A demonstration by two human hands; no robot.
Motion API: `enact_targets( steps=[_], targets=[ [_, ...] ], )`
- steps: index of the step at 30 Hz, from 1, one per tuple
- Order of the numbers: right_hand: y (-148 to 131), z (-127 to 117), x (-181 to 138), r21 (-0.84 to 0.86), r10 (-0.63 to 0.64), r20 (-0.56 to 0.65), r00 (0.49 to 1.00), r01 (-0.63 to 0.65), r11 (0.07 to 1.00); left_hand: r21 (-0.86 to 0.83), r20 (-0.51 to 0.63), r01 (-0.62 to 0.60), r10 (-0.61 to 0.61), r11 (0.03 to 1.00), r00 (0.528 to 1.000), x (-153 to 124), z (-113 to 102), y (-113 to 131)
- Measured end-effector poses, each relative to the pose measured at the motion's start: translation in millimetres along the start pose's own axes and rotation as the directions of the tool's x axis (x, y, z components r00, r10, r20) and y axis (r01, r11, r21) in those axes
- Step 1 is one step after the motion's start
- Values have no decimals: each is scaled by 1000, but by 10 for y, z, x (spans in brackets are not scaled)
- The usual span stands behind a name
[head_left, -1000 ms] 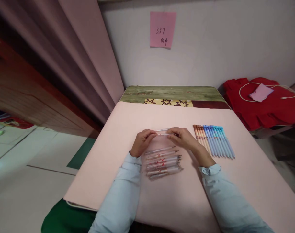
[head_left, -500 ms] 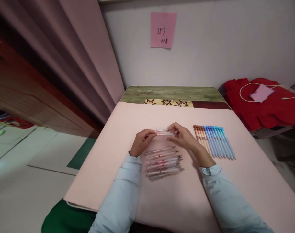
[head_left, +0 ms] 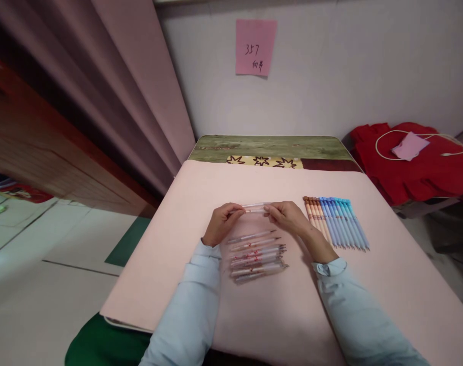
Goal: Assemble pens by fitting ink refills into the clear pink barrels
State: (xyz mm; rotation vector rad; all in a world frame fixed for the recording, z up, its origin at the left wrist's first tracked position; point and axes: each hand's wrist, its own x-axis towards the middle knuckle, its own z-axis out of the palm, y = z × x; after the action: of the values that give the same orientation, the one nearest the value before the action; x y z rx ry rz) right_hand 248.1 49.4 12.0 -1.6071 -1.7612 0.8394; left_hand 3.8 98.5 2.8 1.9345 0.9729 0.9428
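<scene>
Between my two hands a few pale, clear-barrelled pens (head_left: 254,207) lie crosswise just above the table. My left hand (head_left: 222,223) pinches their left ends between thumb and fingers. At their right ends, my right hand (head_left: 289,217) is closed with thumb and fingertips on them, hiding the tips. Nearer to me rests a loose pile of several clear pens (head_left: 256,256) with red and brown prints, points to the right. Right of my right hand, several pens (head_left: 336,223) lie side by side in a row, brown and cream at the left, blue toward the right.
A pink sheet (head_left: 277,315) covers the table, with its green wood-patterned top (head_left: 269,145) showing at the back. A pink note (head_left: 256,48) is stuck on the wall. Red cloth (head_left: 440,173) with a white cable is at the right; a curtain (head_left: 140,76) hangs at the left.
My right hand's fingers have closed in on the right ends of the held pens. My left hand, the pile and the row have not visibly moved.
</scene>
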Motion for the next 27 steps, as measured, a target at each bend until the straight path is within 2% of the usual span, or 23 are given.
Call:
enact_targets(
  steps=[5,10,15,20,24,27],
  targets=[
    [19,23,20,33,-110,-115,987,114,993,42,6,-15,15,999,1000,1,-3,-2],
    [-11,-11,21,-7,-110,-240,965,112,994,78,-2,-18,18,997,1000,-3,-19,-6],
    [-62,-33,12,-84,-79,-218,973,62,995,111,1,-93,93,989,996,8,-10,-37],
    [-22,39,26,-225,-105,-267,958,44,973,298,-26,-182,199,937,980,22,16,-64],
    [33,42,23,-296,-132,-302,944,38,954,468,-53,-122,166,875,985,18,23,-66],
    [77,24,14,-372,-120,-237,964,24,928,530,-51,-45,85,847,995,10,33,-78]
  ],
)
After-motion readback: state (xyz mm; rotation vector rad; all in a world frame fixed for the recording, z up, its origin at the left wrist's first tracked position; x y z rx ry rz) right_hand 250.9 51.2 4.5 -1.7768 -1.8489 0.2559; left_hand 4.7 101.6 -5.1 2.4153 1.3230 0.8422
